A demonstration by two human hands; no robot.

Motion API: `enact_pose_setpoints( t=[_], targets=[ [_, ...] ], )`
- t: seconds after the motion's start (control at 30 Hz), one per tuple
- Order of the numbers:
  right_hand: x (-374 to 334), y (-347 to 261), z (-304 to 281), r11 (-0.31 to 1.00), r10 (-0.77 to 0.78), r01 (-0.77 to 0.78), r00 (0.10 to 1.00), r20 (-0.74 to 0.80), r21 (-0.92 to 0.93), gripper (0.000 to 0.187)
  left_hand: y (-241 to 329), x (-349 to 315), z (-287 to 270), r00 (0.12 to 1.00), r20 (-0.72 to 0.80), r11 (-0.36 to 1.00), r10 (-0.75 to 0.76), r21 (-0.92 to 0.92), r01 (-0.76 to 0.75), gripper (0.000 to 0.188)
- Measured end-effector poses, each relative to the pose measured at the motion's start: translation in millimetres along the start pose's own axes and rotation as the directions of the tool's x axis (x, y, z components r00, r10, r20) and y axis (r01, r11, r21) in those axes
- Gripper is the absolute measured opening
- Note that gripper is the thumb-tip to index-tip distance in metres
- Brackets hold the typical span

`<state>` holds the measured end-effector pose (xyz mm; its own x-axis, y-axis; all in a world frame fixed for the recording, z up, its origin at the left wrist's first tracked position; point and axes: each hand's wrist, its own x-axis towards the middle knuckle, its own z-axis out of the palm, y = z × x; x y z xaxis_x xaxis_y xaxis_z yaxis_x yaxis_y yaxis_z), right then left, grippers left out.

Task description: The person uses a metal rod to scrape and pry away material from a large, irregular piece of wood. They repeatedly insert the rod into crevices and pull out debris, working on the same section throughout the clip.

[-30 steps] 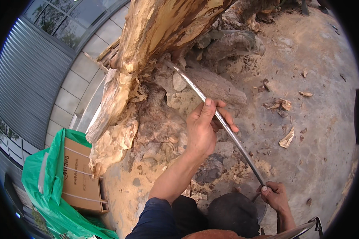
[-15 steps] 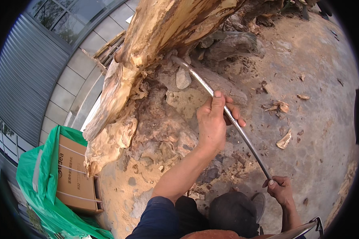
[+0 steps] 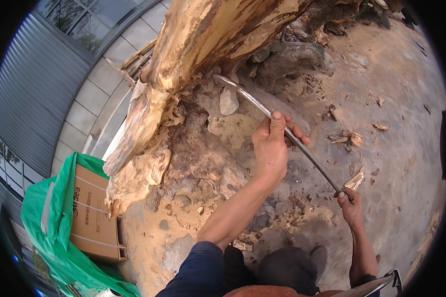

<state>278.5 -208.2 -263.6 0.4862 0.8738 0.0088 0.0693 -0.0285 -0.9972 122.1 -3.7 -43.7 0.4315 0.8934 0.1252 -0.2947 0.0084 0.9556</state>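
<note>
A long metal pry bar (image 3: 252,101) slants from upper left to lower right, its far tip at a dark recess under a big weathered tree stump (image 3: 203,47). Around the middle of the bar my left hand (image 3: 271,151) is closed, thumb lying along the top. My right hand (image 3: 351,207) grips the near end, lower and to the right. Close to the far tip, a pale rounded stone (image 3: 228,102) rests against the root mass (image 3: 198,153). How deep the tip reaches into the wood is hidden.
Wood chips (image 3: 351,137) and bark scraps (image 3: 380,127) litter the concrete ground (image 3: 401,163). At left, a cardboard box (image 3: 91,213) is partly wrapped in green plastic sheeting (image 3: 49,222). A grey building wall (image 3: 39,89) stands beyond. My shoe (image 3: 318,260) is near the bottom.
My right hand has moved forward, bringing the near end of the bar with it. My left hand has shifted slightly right with the bar, whose far tip stays near the same spot.
</note>
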Motion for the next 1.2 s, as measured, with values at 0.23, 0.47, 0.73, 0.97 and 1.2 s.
enact_pose_setpoints(
  t=[0.23,0.47,0.73,0.97,1.2],
  targets=[
    [93.4,2.1,-58.5,0.943,-0.265,0.243,0.962,-0.070,-0.229,0.053,5.1,27.9,17.0,0.998,0.058,0.985,0.027,-0.173,-0.017,0.033],
    [136.8,-62.0,-122.1,0.723,-0.579,0.398,0.795,-0.181,-0.565,0.049,12.3,44.5,41.8,0.986,0.123,0.938,0.113,-0.339,-0.065,0.031],
    [143.9,-122.5,-157.3,0.540,-0.756,0.464,0.633,-0.164,-0.702,0.038,19.5,53.4,59.3,0.971,0.156,0.931,0.180,-0.347,-0.117,0.031],
    [67.8,-101.2,-143.9,0.443,-0.787,0.503,0.614,-0.053,-0.742,0.033,6.0,-8.2,48.1,0.957,0.105,0.932,0.271,-0.277,-0.234,0.033],
    [18.1,-136.5,-125.2,0.310,-0.854,0.383,0.515,-0.077,-0.870,0.031,22.9,-47.1,6.5,0.454,0.450,-0.035,0.769,0.739,-0.673,0.033]
  ],
)
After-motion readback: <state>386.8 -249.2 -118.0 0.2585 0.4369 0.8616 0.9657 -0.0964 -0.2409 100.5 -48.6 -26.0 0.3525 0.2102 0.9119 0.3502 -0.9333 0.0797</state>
